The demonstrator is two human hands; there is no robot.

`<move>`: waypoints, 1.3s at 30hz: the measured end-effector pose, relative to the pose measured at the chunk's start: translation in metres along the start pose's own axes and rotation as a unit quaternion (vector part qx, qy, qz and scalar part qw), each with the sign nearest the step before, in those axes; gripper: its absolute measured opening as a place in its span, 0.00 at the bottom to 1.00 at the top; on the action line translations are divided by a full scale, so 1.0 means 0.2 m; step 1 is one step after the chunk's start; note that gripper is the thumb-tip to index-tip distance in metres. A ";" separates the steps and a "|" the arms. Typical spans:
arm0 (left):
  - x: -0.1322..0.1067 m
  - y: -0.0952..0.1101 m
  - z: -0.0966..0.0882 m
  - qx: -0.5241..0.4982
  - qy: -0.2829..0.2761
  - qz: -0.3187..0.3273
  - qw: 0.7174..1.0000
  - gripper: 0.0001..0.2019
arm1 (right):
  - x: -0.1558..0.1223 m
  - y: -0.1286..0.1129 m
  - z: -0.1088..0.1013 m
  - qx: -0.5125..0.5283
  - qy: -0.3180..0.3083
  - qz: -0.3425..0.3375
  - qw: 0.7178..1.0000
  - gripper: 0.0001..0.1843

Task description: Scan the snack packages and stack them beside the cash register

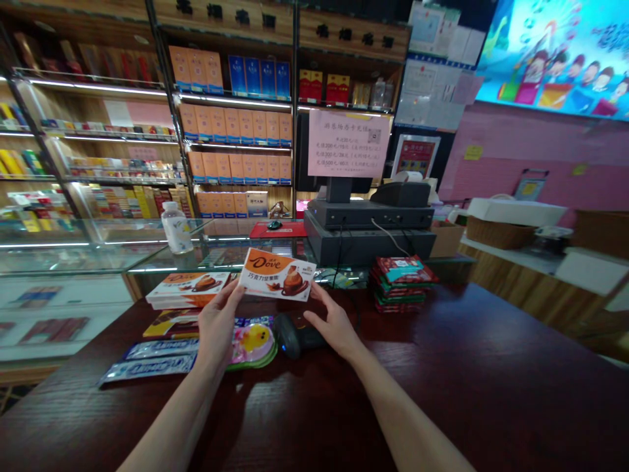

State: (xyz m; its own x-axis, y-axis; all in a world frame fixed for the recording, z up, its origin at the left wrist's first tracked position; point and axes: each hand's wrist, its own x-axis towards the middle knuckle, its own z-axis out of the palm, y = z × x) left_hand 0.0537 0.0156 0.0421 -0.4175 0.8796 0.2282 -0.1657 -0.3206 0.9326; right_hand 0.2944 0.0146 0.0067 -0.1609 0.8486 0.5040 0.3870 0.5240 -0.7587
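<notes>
My left hand (217, 328) held up a flat Dove chocolate packet (276, 274), its fingers and thumb pinching the packet's lower left end. The packet lay above the far part of the bench (466, 354), straight ahead of me, with its long axis running left to right and tipping slightly down toward the right. My right hand (337, 324) was open, its fingers (316, 295) spread and reaching toward the packet's lower right corner, at or just short of touching it; I could not tell which. A dark barcode scanner (295, 334) lay on the bench between my hands, directly below the packet. To the left, a second Dove box (189, 290) lay flat near the far edge, beside a pink packet with a yellow duck (253, 344) and blue-and-silver foil strips (147, 366). To the right, a stack of red and green packets (400, 283) sat in front of a black till (368, 223), whose cables ran down behind the packet's right end. Beyond the bench stood a glass display case (98, 255) with a plastic bottle (177, 227) on it.
</notes>
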 end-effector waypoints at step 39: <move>-0.10 -0.07 0.60 0.434 -0.230 0.035 0.871 0.20 | -0.12 0.13 -0.38 -0.516 0.041 0.011 0.855 0.30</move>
State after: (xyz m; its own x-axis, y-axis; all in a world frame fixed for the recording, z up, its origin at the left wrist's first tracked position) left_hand 0.1720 0.0449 0.0587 0.0346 0.9803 0.1947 0.6660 -0.1679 0.7268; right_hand 0.3767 0.0013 0.0059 -0.0957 0.8274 0.5533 0.9915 0.1288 -0.0210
